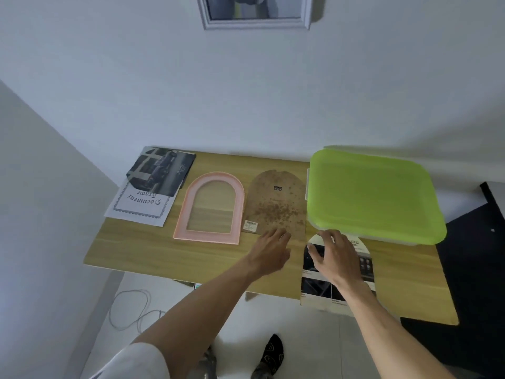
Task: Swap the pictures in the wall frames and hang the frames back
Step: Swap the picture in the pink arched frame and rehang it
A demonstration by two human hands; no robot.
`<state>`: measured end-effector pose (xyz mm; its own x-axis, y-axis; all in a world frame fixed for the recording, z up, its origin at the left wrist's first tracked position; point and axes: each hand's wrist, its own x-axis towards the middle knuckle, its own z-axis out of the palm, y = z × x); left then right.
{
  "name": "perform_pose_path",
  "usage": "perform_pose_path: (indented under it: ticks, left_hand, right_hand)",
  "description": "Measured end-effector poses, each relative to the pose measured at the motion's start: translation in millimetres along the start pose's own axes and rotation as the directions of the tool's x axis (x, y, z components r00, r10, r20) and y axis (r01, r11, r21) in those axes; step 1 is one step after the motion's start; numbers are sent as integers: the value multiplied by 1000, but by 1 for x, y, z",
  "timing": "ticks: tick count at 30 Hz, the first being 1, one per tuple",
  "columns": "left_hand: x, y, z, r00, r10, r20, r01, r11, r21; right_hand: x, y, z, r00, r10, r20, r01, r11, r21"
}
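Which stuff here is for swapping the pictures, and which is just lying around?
For the job: pink arched frame, brown backing board, arched picture, car picture, Document Frame sheet, white wall frame.
Lying about: green-lidded box, cable.

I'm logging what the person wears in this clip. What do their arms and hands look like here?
Both forearms are bare, with no gloves, watch or rings visible on the left hand or right hand. A white short sleeve covers the left upper arm; the right arm's sleeve is out of frame.

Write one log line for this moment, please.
left hand: open, at backing board | right hand: open, on arched picture | pink frame: empty, on table
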<state>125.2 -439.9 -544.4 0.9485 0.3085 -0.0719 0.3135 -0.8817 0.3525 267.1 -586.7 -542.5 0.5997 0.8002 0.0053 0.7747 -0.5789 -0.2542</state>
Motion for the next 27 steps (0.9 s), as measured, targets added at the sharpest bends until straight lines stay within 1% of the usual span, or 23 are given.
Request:
perform_pose_path:
  ticks: [3, 6, 9, 11, 16, 19, 21, 24, 27]
  left_hand:
    - [-17, -42, -31, 988, -153, -34, 154, 988, 24]
    - [-37, -88, -62, 956, -283, -81, 285, 959, 5]
    - [-58, -141, -90, 916, -386, -112, 388, 922, -6]
    - [-70, -178, -107, 887, -444, -128, 445, 895, -17]
    - [-87, -266, -140, 800, -586, -130, 579, 811, -87]
    - [-91, -313, -147, 771, -627, -112, 617, 779, -113]
    - [-92, -345, -147, 773, -630, -77, 623, 776, -98]
    - [-93, -381, -142, 815, -578, -30, 577, 816, -36]
    - [-92, -408, -136, 865, -502, -20, 502, 864, 31]
  right_hand:
    - [29, -47, -3, 998, -51, 26, 50, 998, 41]
    - [56, -96, -4, 996, -77, 51, 72, 993, 92]
    - [81, -147, -2, 990, -117, 80, 108, 988, 113]
    - [98, -181, 1, 984, -137, 117, 126, 987, 95]
    - [142, -263, 28, 954, -224, 202, 207, 973, 102]
    - [166, -305, 49, 935, -260, 240, 245, 965, 90]
    - [183, -335, 63, 929, -261, 264, 246, 965, 88]
    - [203, -370, 81, 913, -268, 307, 263, 963, 58]
    - [219, -395, 99, 890, -271, 366, 283, 959, 20]
